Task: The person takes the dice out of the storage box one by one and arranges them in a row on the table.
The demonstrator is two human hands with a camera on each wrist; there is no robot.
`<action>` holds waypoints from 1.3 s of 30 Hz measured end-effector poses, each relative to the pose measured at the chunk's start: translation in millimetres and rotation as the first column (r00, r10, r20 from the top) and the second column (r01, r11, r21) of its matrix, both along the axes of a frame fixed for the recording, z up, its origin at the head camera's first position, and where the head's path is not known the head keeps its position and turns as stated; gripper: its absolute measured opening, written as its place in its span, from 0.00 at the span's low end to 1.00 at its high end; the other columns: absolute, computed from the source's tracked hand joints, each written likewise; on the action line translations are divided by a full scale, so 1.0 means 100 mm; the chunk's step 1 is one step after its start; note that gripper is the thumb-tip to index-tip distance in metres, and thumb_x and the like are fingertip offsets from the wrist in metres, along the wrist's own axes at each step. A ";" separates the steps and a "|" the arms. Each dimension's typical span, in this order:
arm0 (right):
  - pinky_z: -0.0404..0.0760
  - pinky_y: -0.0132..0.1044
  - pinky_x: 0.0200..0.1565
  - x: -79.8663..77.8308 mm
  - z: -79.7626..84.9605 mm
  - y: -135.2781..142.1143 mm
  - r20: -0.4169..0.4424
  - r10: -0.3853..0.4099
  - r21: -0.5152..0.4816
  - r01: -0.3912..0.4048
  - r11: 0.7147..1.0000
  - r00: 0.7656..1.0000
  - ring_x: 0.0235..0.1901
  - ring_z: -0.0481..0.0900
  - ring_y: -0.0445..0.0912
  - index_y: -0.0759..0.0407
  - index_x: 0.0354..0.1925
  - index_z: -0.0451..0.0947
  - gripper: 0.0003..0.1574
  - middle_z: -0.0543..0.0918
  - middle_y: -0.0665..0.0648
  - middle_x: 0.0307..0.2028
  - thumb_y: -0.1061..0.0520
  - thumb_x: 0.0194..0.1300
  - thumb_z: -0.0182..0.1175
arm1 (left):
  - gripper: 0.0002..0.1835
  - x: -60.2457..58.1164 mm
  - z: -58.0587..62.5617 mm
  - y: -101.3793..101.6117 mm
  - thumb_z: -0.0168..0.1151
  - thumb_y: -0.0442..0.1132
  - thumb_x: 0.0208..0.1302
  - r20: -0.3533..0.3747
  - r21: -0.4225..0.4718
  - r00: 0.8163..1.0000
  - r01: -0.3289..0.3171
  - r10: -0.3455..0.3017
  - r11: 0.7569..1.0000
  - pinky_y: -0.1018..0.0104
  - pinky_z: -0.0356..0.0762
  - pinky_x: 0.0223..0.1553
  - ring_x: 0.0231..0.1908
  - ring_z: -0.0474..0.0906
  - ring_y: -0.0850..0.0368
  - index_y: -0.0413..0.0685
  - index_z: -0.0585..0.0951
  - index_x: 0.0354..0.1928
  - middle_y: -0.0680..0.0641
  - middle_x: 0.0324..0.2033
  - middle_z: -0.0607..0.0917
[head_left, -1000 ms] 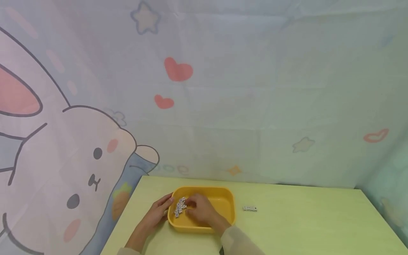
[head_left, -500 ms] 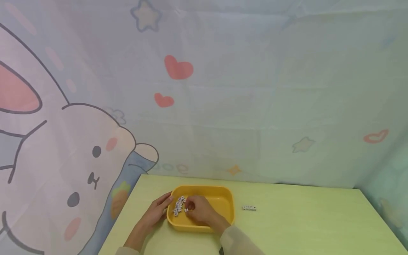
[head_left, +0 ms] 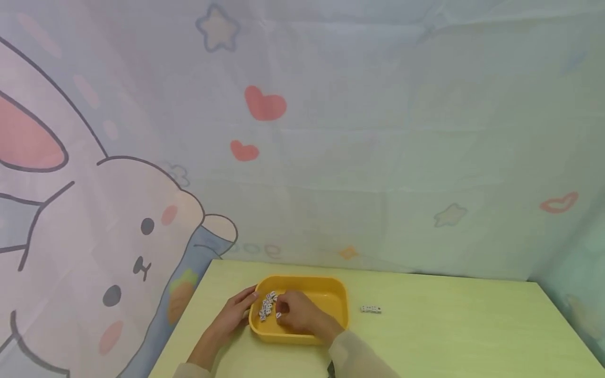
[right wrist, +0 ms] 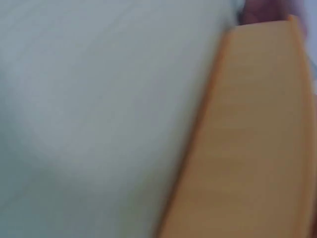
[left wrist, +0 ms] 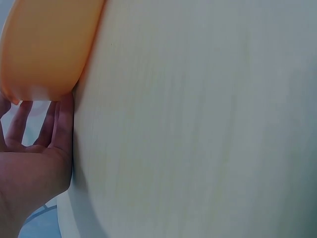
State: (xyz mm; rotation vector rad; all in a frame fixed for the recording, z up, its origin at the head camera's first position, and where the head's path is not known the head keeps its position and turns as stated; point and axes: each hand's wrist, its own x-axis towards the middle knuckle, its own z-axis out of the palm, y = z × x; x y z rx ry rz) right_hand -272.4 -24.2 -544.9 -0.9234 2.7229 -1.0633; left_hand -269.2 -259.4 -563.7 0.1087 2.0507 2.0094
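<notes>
My left hand [head_left: 231,313] holds the left end of a yellow tray [head_left: 302,339], its thumb at the rim and its fingers at the outer wall. In the left wrist view the fingers [left wrist: 63,124] reach up to that orange-looking wall. Inside the tray, my right hand [head_left: 300,313] has its thumb and forefinger pinched around a small white die [head_left: 278,315]. Several more white dice [head_left: 267,306] with dark pips lie heaped to its left. The right wrist view shows the tray's outer side [right wrist: 242,134], blurred, not what the right fingers hold.
To the right of the tray, several dice [head_left: 371,310] stand in a short, straight row on the pale green-yellow table [head_left: 454,331]. Behind the table hangs a cloth [head_left: 350,157] printed with a rabbit, hearts and stars. A small dark object [head_left: 331,369] shows beside the right sleeve.
My right hand has gone from reaching at the heap to pinching a die just right of it. The left hand, the tray and the row of dice stay put.
</notes>
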 end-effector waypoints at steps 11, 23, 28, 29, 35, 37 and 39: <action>0.79 0.32 0.39 0.20 0.47 0.69 0.016 0.019 -0.092 -0.018 0.996 1.000 0.34 0.76 0.36 0.49 0.37 0.82 0.08 0.81 0.42 0.32 0.61 0.69 0.71 | 0.37 0.00 0.00 0.00 0.57 0.53 0.81 0.014 -0.001 1.000 0.012 -0.012 1.000 0.50 0.79 0.64 0.71 0.69 0.39 0.37 0.64 0.80 0.33 0.75 0.69; 0.85 0.35 0.40 0.52 0.48 1.80 -0.138 -0.189 -0.168 0.165 0.972 0.972 0.38 0.81 0.40 0.55 0.44 0.86 0.04 0.86 0.45 0.38 0.59 0.71 0.70 | 0.37 0.03 0.01 -0.04 0.58 0.54 0.80 -0.004 0.006 1.000 0.027 -0.027 1.000 0.51 0.80 0.63 0.73 0.67 0.37 0.39 0.65 0.80 0.34 0.76 0.68; 0.85 0.34 0.39 0.69 0.26 2.17 -0.111 -0.304 -0.199 0.279 0.940 0.946 0.37 0.81 0.39 0.53 0.45 0.85 0.05 0.85 0.44 0.38 0.60 0.71 0.70 | 0.37 0.04 -0.03 -0.04 0.57 0.53 0.81 0.005 0.009 0.999 0.041 -0.041 0.999 0.52 0.81 0.61 0.72 0.67 0.37 0.37 0.64 0.80 0.33 0.75 0.68; 0.85 0.34 0.39 0.71 0.23 2.23 -0.117 -0.324 -0.204 0.297 0.933 0.939 0.37 0.81 0.38 0.53 0.44 0.85 0.06 0.85 0.45 0.38 0.60 0.71 0.71 | 0.37 0.04 -0.03 -0.03 0.58 0.53 0.81 0.008 0.012 0.999 0.039 -0.039 0.999 0.52 0.82 0.61 0.72 0.68 0.37 0.38 0.64 0.80 0.33 0.75 0.68; 0.85 0.33 0.38 0.83 0.08 2.52 -0.136 -0.424 -0.215 0.391 0.895 0.895 0.36 0.80 0.37 0.56 0.43 0.85 0.09 0.85 0.45 0.36 0.64 0.67 0.73 | 0.37 0.04 0.00 -0.02 0.59 0.54 0.80 -0.001 0.014 1.000 0.031 -0.031 0.999 0.55 0.82 0.60 0.72 0.69 0.39 0.39 0.66 0.80 0.35 0.75 0.70; 0.85 0.33 0.39 0.85 0.04 2.58 -0.120 -0.450 -0.210 0.420 0.883 0.885 0.35 0.80 0.37 0.56 0.43 0.85 0.09 0.84 0.45 0.35 0.65 0.66 0.73 | 0.37 0.05 0.01 -0.02 0.58 0.54 0.81 -0.007 0.010 0.999 0.033 -0.033 0.999 0.55 0.82 0.60 0.71 0.69 0.39 0.39 0.65 0.80 0.34 0.74 0.70; 0.85 0.33 0.39 0.86 -0.01 2.63 -0.102 -0.464 -0.213 0.436 0.874 0.880 0.35 0.80 0.37 0.56 0.42 0.85 0.08 0.84 0.45 0.35 0.65 0.67 0.73 | 0.36 0.06 0.02 -0.04 0.58 0.53 0.81 -0.008 0.008 0.999 0.031 -0.031 0.999 0.55 0.82 0.60 0.71 0.69 0.39 0.39 0.65 0.80 0.34 0.74 0.71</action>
